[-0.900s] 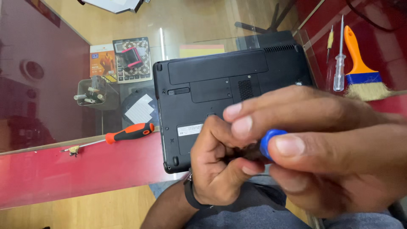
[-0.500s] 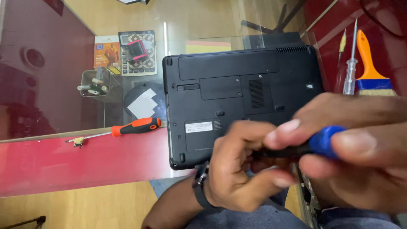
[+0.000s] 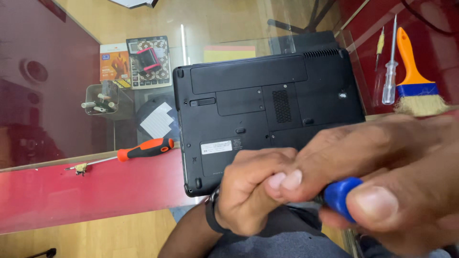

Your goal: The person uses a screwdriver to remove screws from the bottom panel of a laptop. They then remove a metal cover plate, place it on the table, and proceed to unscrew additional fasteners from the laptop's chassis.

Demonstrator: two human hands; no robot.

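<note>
Right hand [image 3: 382, 181]: nearest the camera, closed on a blue-handled screwdriver [image 3: 340, 195], thumb pressed to the handle; hides the laptop's near right corner.
Left hand [image 3: 251, 188]: curled tight about the tool's front end, which is hidden inside the fist; dark wristband below. Covers the laptop's near edge.
Laptop [image 3: 267, 105]: black, underside up, on the glass table [image 3: 143, 14]; landmark for what follows.
Orange-and-black screwdriver [image 3: 138, 150]: just left of the laptop's near left corner, lying flat.
White paper slips [image 3: 157, 120]: left of the laptop.
Small clear tray [image 3: 100, 99]: farther left.
Two cards with a pink item [image 3: 136, 59]: beyond its far left corner.
Clear-handled screwdriver [image 3: 389, 81] and orange paintbrush [image 3: 415, 83]: right of the laptop, side by side.
</note>
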